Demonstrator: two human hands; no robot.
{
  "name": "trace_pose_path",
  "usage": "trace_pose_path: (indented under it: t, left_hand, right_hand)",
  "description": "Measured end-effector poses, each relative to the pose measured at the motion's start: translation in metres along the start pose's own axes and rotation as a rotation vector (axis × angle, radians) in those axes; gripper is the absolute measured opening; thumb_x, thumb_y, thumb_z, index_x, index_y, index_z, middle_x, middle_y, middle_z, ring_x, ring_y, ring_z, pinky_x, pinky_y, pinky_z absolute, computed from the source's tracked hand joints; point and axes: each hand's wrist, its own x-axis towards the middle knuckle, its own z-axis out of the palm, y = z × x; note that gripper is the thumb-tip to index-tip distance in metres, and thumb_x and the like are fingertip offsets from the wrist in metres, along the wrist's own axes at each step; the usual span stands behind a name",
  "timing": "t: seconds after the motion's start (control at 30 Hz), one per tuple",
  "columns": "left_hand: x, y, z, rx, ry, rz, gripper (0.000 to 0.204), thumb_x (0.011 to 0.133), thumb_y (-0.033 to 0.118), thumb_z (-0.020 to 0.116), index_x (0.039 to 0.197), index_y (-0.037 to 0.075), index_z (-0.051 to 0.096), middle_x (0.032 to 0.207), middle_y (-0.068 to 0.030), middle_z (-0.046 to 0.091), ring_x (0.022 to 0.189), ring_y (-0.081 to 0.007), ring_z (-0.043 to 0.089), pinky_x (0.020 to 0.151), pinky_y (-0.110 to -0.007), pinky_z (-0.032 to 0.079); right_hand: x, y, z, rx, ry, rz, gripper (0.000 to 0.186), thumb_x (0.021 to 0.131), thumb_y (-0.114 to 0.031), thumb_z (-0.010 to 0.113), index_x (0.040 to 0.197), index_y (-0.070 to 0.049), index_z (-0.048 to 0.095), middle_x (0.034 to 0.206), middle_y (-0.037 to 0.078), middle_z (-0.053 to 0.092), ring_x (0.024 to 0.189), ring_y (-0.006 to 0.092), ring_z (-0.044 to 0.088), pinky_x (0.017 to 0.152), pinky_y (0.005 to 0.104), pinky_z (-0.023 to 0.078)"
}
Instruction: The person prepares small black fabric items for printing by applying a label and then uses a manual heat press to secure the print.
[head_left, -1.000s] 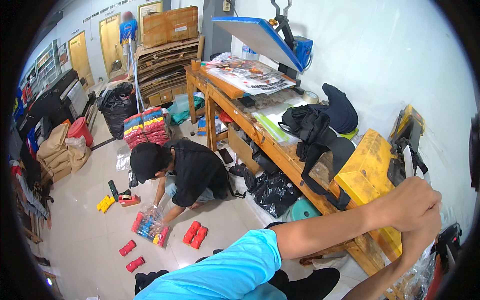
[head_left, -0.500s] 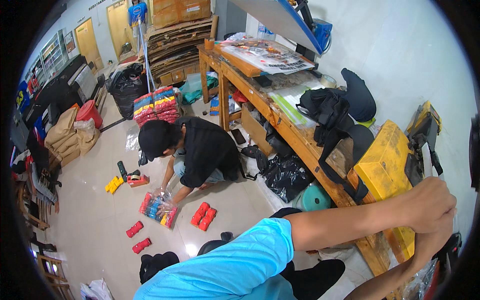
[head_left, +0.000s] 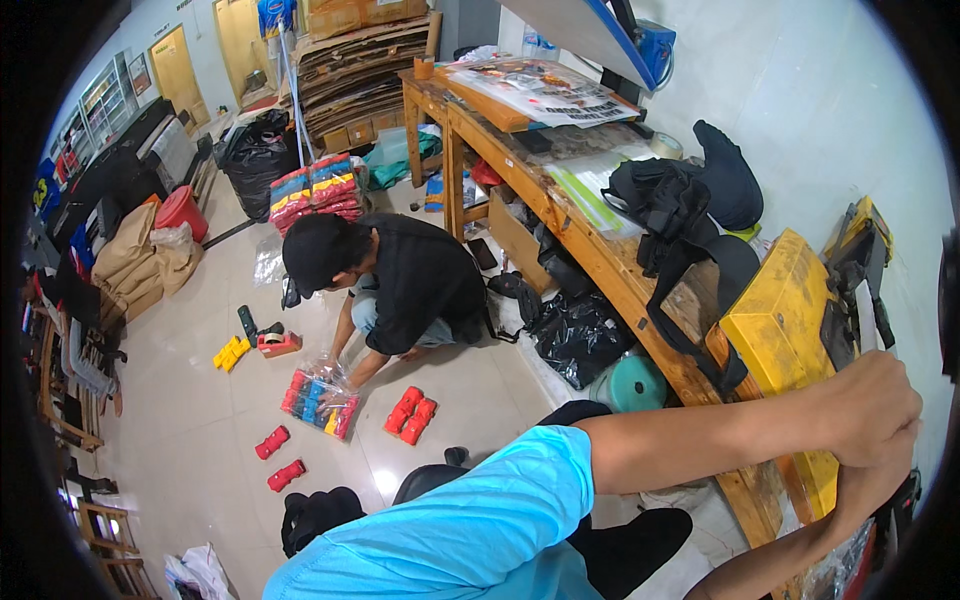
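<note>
My left arm, in a light blue sleeve, reaches across to the right. My left hand is closed, its knuckles up, near the yellow case by the wall. Just beneath, my right hand meets it; the two touch. The right fingers are hidden, and whatever the left fingers close on cannot be made out. On the floor ahead, a crouching co-worker in black has both hands at a clear plastic bag of red, blue and yellow bundles. Red bundles lie beside it, apart from my hands.
A wooden workbench runs along the right, carrying black bags and a printed sheet. Beneath it are a black plastic bag and a green roll. A red tape dispenser and yellow bundles lie on the floor.
The view has shifted slightly, so the scene sits a little further right and, in places, higher. My hands keep together in the same pose. The co-worker stays bent over the plastic bag.
</note>
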Motion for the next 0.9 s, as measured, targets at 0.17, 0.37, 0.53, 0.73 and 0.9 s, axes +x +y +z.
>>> trace_pose_path:
  t: [0.17, 0.37, 0.53, 0.73, 0.9]
  left_hand:
    - [-0.001, 0.000, 0.000, 0.004, 0.003, 0.005, 0.033, 0.084, 0.026, 0.067, 0.062, 0.002, 0.066, 0.058, -0.0243, 0.060, 0.059, -0.0499, 0.062, 0.060, -0.057, 0.048]
    - [0.000, 0.007, -0.002, -0.012, -0.074, -0.065, 0.035, 0.089, 0.027, 0.066, 0.070, -0.001, 0.072, 0.067, -0.0270, 0.067, 0.067, -0.0495, 0.068, 0.069, -0.057, 0.054]
    - [0.010, 0.014, -0.031, -0.010, -0.223, -0.064, 0.038, 0.098, 0.033, 0.064, 0.082, -0.001, 0.075, 0.073, -0.0249, 0.071, 0.072, -0.0472, 0.071, 0.071, -0.057, 0.057]
    - [0.009, 0.008, -0.040, -0.117, -0.301, -0.019, 0.032, 0.101, 0.028, 0.065, 0.099, -0.001, 0.076, 0.087, -0.0228, 0.075, 0.083, -0.0444, 0.072, 0.078, -0.050, 0.057]
    - [-0.055, -0.003, -0.059, 0.038, 0.022, 0.069, 0.046, 0.102, 0.031, 0.068, 0.135, -0.002, 0.063, 0.126, -0.0206, 0.066, 0.118, -0.0372, 0.062, 0.106, -0.047, 0.046]
  right_hand:
    - [0.002, -0.004, -0.001, -0.042, 0.002, -0.032, 0.037, 0.088, -0.024, 0.082, 0.111, 0.002, 0.068, 0.102, 0.026, 0.075, 0.097, 0.0473, 0.072, 0.082, 0.0494, 0.056]
    - [-0.001, -0.006, -0.010, -0.127, 0.031, -0.070, 0.038, 0.087, -0.024, 0.082, 0.109, 0.002, 0.067, 0.101, 0.026, 0.075, 0.097, 0.0476, 0.072, 0.081, 0.0493, 0.056]
    - [0.002, -0.050, -0.022, -0.174, 0.041, -0.110, 0.038, 0.086, -0.025, 0.083, 0.108, 0.001, 0.067, 0.099, 0.026, 0.075, 0.096, 0.0478, 0.072, 0.081, 0.0493, 0.056]
    - [0.004, -0.070, -0.022, -0.077, 0.039, -0.035, 0.030, 0.088, -0.027, 0.080, 0.097, 0.000, 0.068, 0.086, 0.023, 0.072, 0.085, 0.0475, 0.070, 0.074, 0.0500, 0.054]
    - [0.015, -0.077, -0.030, -0.182, -0.033, -0.243, 0.027, 0.075, -0.026, 0.088, 0.080, -0.008, 0.069, 0.074, 0.015, 0.071, 0.072, 0.0386, 0.072, 0.063, 0.0490, 0.054]
